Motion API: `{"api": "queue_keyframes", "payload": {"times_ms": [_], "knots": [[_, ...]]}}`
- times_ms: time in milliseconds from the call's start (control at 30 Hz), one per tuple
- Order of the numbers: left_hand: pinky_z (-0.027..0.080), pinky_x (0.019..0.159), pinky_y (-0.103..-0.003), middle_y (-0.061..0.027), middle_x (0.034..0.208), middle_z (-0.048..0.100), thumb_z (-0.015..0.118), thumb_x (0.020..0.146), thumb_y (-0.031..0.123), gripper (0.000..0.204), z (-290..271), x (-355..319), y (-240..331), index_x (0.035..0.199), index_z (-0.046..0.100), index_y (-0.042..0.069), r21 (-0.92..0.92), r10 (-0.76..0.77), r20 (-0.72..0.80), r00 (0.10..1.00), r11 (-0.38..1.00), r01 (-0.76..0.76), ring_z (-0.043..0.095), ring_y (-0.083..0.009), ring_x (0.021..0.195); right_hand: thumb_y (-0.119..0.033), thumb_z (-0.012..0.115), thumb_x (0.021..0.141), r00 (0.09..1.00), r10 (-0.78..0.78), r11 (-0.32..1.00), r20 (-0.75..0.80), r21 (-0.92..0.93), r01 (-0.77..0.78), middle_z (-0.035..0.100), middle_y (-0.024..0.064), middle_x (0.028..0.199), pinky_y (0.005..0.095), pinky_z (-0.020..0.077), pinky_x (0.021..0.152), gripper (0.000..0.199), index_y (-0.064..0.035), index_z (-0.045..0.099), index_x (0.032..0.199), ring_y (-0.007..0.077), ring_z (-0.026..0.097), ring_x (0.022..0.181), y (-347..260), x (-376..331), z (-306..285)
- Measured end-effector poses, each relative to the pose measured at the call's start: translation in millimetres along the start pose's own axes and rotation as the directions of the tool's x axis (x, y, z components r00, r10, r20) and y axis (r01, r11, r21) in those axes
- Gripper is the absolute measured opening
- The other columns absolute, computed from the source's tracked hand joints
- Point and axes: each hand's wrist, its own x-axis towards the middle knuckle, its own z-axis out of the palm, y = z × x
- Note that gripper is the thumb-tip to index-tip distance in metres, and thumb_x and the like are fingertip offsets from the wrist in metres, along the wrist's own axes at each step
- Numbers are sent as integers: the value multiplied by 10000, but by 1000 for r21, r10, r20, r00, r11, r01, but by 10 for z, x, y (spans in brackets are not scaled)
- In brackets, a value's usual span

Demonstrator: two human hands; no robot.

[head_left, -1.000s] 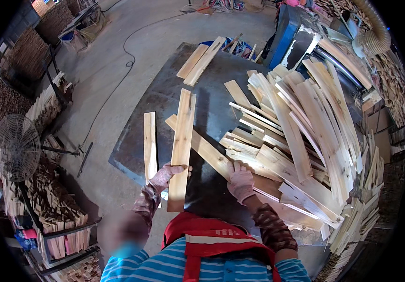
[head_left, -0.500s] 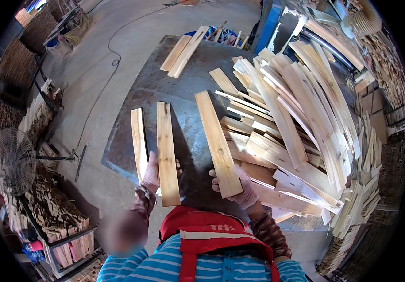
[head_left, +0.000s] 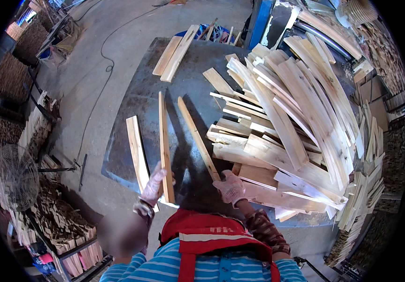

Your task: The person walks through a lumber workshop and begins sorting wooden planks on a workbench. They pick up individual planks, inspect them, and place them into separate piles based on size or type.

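Two narrow wooden boards are held above a dark metal table (head_left: 139,87), their thin edges turned up toward me. My left hand (head_left: 155,182), in a pale knit glove, is closed around the near end of the left board (head_left: 165,145). In a matching glove, my right hand (head_left: 231,188) grips the near end of the right board (head_left: 196,135), which slants away to the left. Another wooden board (head_left: 138,152) lies on the table just left of my left hand. Close to my right hand is a large heap of loose boards (head_left: 277,150).
Two boards (head_left: 179,54) lie together at the table's far edge, by a blue container (head_left: 212,33) of scraps. A blue machine post (head_left: 260,26) stands beyond. To the left are a caged fan (head_left: 15,176), wood stacks (head_left: 61,202) and a cable (head_left: 104,80) on the floor.
Both held boards have been rolled from broad face up to narrow edge up. The right board's far end has swung left, nearer the left board.
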Motion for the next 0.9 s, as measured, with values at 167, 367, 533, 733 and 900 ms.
{"api": "queue_keyframes", "payload": {"times_ms": [167, 367, 533, 733, 900], "knots": [[440, 997, -342, -92, 1179, 605, 732, 853, 403, 782, 75, 977, 808, 1457, 426, 13, 432, 303, -28, 953, 863, -262, 562, -186, 1111, -258, 725, 858, 993, -6, 825, -119, 560, 72, 721, 120, 868, 304, 511, 725, 299, -13, 709, 1029, 159, 657, 788, 445, 110, 325], [361, 1111, -443, -182, 1540, 363, 653, 905, 501, 905, 557, 2134, 2282, 1560, 224, 47, 433, 427, -111, 897, 834, -343, 395, -331, 1388, -170, 692, 927, 997, -75, 605, -28, 793, 68, 701, 50, 946, 251, 502, 749, 279, 45, 666, 1102, 100, 611, 832, 169, -63, 141], [338, 1115, -486, -122, 1441, 451, 643, 930, 482, 788, 421, 2237, 1826, 1524, 319, 78, 227, 406, -32, 913, 893, -389, 443, -324, 1316, -169, 654, 963, 993, -97, 544, -66, 832, 109, 690, 39, 983, 250, 504, 806, 272, 38, 662, 1139, 95, 607, 889, -22, -41, -81], [471, 977, -407, -74, 1224, 618, 682, 931, 384, 530, 819, 1046, 383, 1324, 508, 74, -138, -87, 371, 924, 979, 148, 609, -228, 1094, -149, 645, 945, 970, -173, 607, -172, 757, 242, 683, 15, 955, 261, 493, 820, 225, 10, 692, 1097, 96, 592, 885, -185, 29, -338], [523, 958, -456, -140, 1179, 650, 621, 974, 333, 474, 1128, 894, 59, 1303, 512, 8, -434, 63, 171, 983, 901, 18, 637, -287, 1109, -178, 655, 923, 843, -443, 743, -305, 400, 536, 702, 111, 1001, 335, 537, 808, 211, -27, 683, 1067, 247, 679, 915, -190, 19, -384]]}}
